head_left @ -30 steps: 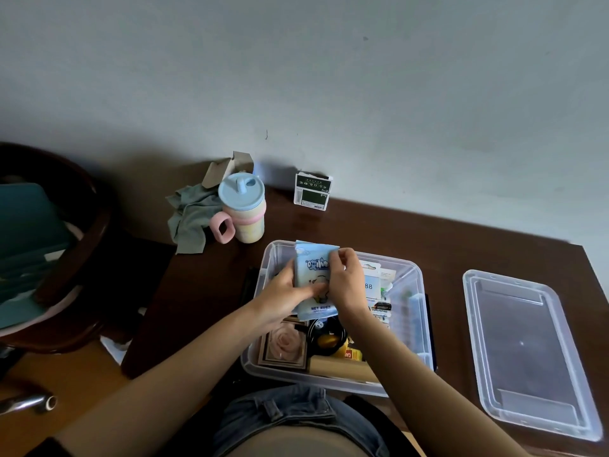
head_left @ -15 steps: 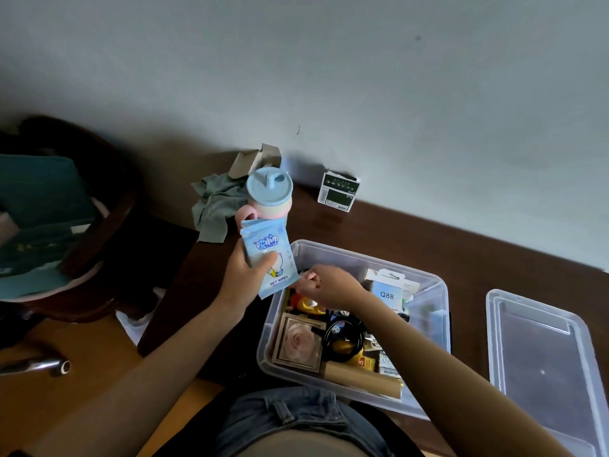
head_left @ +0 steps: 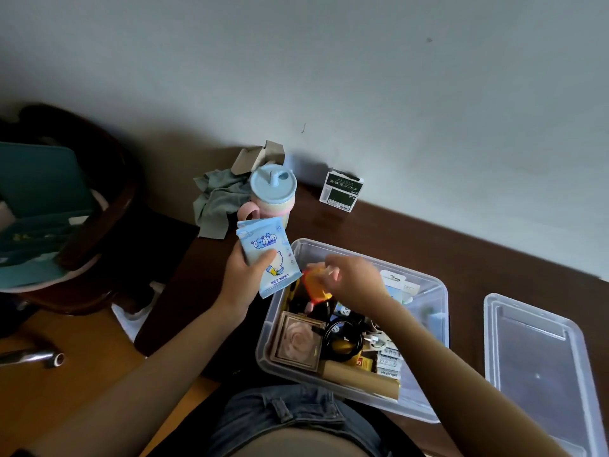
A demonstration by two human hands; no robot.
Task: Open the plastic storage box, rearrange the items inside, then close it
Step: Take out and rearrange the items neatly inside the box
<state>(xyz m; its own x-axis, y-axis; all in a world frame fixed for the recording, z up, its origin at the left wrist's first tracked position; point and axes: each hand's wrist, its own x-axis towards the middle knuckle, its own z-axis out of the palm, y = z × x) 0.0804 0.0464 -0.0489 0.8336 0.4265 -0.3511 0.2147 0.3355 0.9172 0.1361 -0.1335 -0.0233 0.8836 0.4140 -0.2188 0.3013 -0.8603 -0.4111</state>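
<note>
The plastic storage box (head_left: 425, 400) sits open on the desk against my lap, mid-rearranging: my left hand (head_left: 245, 278) grips the wet wipes pack (head_left: 268, 255), my right hand (head_left: 354, 282) pinches an orange item (head_left: 314, 285), which next needs a new spot inside.

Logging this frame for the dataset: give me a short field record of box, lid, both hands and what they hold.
box: clear plastic storage box on the table, open, full of small items
lid: off, lying flat on the table to the right of the box
left hand: grips a blue wet wipes pack, held above the box's left edge
right hand: over the box, fingers round an orange item; motion-blurred
nearby: lidded cup, grey cloth
stage: rearranging, box not yet closed
</note>
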